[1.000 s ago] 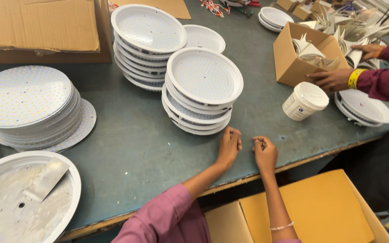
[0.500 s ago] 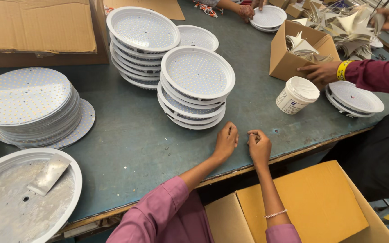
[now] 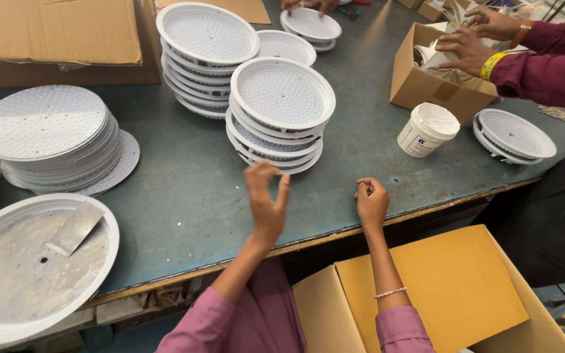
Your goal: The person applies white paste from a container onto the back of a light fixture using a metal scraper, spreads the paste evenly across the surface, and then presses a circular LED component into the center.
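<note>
Here the left hand [image 3: 266, 202] is lifted just off the tabletop [image 3: 184, 196], thumb and forefinger curled toward each other in a pinching grip; whether something tiny sits between the tips is too small to tell. The right hand [image 3: 371, 201] rests near the front edge, its fingers folded into a loose fist, and what it encloses, if anything, cannot be made out. Both hands are poised in front of the nearest stack of round white fixtures [image 3: 281, 114], which stands just beyond the left fingertips, within easy reach.

That stack holds shallow moulded pans with raised rims, each with a flat disc dotted in a fine regular grid; the rims nest, so the pile stands straight. A taller stack [image 3: 205, 55] of the same kind rises behind it, and a third, low one [image 3: 287, 46] sits beside that.

Farther left lies a pile of bare dotted discs [image 3: 44, 134], thin and flat, fanned slightly at the base. Nearest the left corner a larger white pan [image 3: 31, 261] shows a dull, scuffed metal floor with a small metal scraper [image 3: 75, 227] lying in it.

To the right a small white lidded tub [image 3: 428, 129] stands upright beside an open cardboard box [image 3: 426, 82], where another person's hands [image 3: 467, 47] work. The surface is matte grey-green with a worn wooden edge.
</note>
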